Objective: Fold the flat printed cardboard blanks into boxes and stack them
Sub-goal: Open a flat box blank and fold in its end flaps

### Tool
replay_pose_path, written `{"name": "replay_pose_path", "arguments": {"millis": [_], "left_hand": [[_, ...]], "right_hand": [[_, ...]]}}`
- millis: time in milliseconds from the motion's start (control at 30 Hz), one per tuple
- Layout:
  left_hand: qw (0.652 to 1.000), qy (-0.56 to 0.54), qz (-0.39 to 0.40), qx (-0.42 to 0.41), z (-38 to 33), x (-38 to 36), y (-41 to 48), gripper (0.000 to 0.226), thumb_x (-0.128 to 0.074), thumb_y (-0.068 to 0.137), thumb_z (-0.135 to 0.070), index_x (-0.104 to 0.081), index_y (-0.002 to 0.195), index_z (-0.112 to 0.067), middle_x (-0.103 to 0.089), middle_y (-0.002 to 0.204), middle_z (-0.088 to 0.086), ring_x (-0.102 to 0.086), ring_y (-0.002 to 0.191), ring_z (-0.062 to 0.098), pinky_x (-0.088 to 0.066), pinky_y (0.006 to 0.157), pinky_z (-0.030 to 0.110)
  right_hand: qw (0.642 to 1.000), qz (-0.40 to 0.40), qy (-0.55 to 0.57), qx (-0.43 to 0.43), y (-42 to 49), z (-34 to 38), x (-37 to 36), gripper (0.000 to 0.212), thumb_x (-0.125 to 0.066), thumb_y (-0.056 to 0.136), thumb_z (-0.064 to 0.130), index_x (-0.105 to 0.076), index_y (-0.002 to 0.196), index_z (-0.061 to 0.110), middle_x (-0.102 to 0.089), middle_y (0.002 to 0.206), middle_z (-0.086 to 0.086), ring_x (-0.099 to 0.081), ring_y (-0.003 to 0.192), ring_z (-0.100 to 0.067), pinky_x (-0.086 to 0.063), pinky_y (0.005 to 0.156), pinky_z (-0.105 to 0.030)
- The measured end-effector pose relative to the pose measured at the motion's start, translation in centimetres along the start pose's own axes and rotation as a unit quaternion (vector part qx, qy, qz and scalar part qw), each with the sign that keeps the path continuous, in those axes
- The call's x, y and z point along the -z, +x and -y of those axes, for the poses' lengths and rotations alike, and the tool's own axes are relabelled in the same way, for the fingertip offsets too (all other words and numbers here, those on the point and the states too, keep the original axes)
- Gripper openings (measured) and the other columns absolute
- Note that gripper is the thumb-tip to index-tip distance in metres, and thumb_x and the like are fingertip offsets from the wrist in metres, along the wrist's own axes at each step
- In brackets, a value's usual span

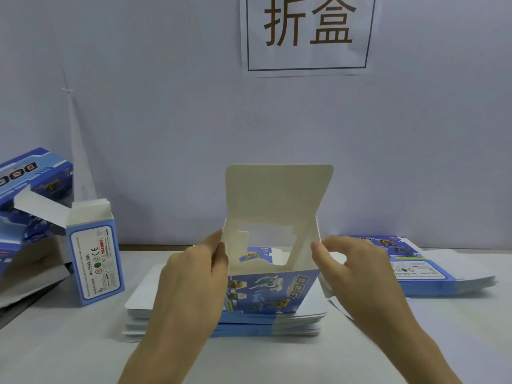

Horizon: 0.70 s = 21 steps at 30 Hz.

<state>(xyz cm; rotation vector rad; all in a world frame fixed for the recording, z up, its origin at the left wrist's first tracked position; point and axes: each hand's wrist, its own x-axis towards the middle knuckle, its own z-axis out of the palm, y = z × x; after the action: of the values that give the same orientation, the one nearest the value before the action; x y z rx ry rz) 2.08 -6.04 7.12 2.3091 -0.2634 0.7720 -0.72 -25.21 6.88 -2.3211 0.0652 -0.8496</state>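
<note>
A half-formed blue printed box stands upright over a stack of flat blanks at the table's middle. Its white inside faces me, its top flap stands up, and a window is cut in its far wall. My left hand pinches the box's left side wall. My right hand pinches the right side wall at its upper corner. A folded box stands on end to the left with its lid flap open.
More folded blue boxes lean in a pile at the far left. A second stack of flat blanks lies at the right. A white wall with a paper sign rises just behind the table.
</note>
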Motion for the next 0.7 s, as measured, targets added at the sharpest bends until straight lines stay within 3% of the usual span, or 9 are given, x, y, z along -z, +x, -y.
{"name": "replay_pose_path", "arguments": {"millis": [133,200,233,333,433,500,567,633,700], "left_hand": [[0.997,-0.072,-0.009,-0.026,-0.1,-0.2,-0.1,0.029,-0.037,0.095,-0.039,-0.065,0.098,-0.033,-0.055,0.055,-0.012,-0.051,0.054,0.008,-0.041,0.057,0.012],[0.977,-0.211,0.009,0.001,-0.2,-0.1,0.2,0.028,-0.045,0.084,-0.057,-0.058,0.106,-0.047,-0.059,0.072,-0.036,-0.059,0.075,-0.013,-0.039,0.062,-0.001],[0.96,-0.276,0.032,0.012,-0.1,-0.2,0.2,0.049,-0.048,0.075,-0.063,-0.048,0.121,-0.049,-0.057,0.087,-0.042,-0.055,0.085,-0.023,-0.038,0.065,-0.005],[0.916,-0.393,0.081,0.022,-0.2,-1.6,-0.1,0.102,-0.066,0.061,-0.062,-0.006,0.142,-0.058,-0.043,0.13,-0.036,-0.049,0.112,-0.019,-0.048,0.079,0.006],[0.975,-0.2,0.003,-0.093,-1.0,-2.9,-1.0,0.114,-0.072,0.066,-0.066,0.011,0.143,-0.053,-0.031,0.149,-0.014,-0.038,0.136,0.008,-0.046,0.1,0.034],[0.986,-0.024,-0.08,-0.145,-0.5,-4.2,-1.1,0.115,-0.053,0.065,-0.079,0.009,0.147,-0.029,-0.021,0.155,0.013,-0.025,0.142,0.033,-0.025,0.11,0.056],[0.987,0.009,-0.068,-0.143,-0.1,-4.3,-0.9,0.12,-0.047,0.059,-0.086,0.005,0.149,-0.026,-0.017,0.154,0.014,-0.019,0.142,0.032,-0.014,0.112,0.057],[0.989,-0.101,0.008,-0.11,0.4,-3.6,-0.3,0.112,-0.062,0.053,-0.084,-0.01,0.144,-0.046,-0.038,0.146,-0.002,-0.04,0.133,0.017,-0.034,0.11,0.05],[0.973,-0.208,0.065,-0.081,1.5,-2.8,0.3,0.083,-0.074,0.045,-0.079,-0.037,0.117,-0.064,-0.061,0.113,-0.024,-0.059,0.104,-0.004,-0.053,0.084,0.019]], "right_hand": [[1.0,0.007,-0.004,-0.014,0.1,0.1,0.3,0.047,-0.048,0.087,0.02,-0.028,0.044,0.018,-0.027,0.044,0.002,-0.029,0.049,-0.014,-0.03,0.051,-0.021],[0.998,0.016,0.052,-0.042,0.5,-0.5,0.8,0.041,-0.05,0.088,0.02,-0.038,0.049,0.013,-0.033,0.044,0.005,-0.032,0.047,-0.012,-0.028,0.048,-0.021],[0.994,0.018,0.093,-0.06,0.7,-0.9,0.9,0.037,-0.051,0.09,0.02,-0.049,0.054,0.011,-0.046,0.045,0.006,-0.046,0.05,-0.017,-0.041,0.054,-0.025],[0.944,0.012,0.278,-0.174,1.1,-0.9,1.2,0.013,-0.055,0.092,0.017,-0.067,0.092,0.012,-0.072,0.063,-0.003,-0.071,0.069,-0.024,-0.06,0.061,-0.031],[0.885,0.021,0.398,-0.241,1.0,-0.8,0.9,0.039,-0.057,0.092,0.011,-0.047,0.127,0.024,-0.071,0.069,-0.009,-0.073,0.066,-0.021,-0.057,0.05,-0.024],[0.879,0.052,0.405,-0.247,0.9,-0.6,0.9,0.047,-0.055,0.092,0.01,-0.041,0.133,0.026,-0.07,0.079,-0.016,-0.073,0.068,-0.022,-0.057,0.05,-0.026],[0.888,0.095,0.389,-0.226,0.8,-0.5,1.2,0.036,-0.053,0.092,0.009,-0.049,0.125,0.022,-0.071,0.086,-0.018,-0.073,0.068,-0.022,-0.058,0.053,-0.026],[0.903,0.128,0.362,-0.191,0.9,-0.6,1.6,0.03,-0.052,0.091,0.008,-0.058,0.116,0.023,-0.073,0.08,-0.011,-0.073,0.072,-0.021,-0.059,0.057,-0.025],[0.917,0.142,0.336,-0.162,1.1,-1.0,2.0,0.032,-0.055,0.089,0.006,-0.062,0.112,0.027,-0.071,0.073,-0.004,-0.073,0.074,-0.02,-0.059,0.062,-0.027]]}}
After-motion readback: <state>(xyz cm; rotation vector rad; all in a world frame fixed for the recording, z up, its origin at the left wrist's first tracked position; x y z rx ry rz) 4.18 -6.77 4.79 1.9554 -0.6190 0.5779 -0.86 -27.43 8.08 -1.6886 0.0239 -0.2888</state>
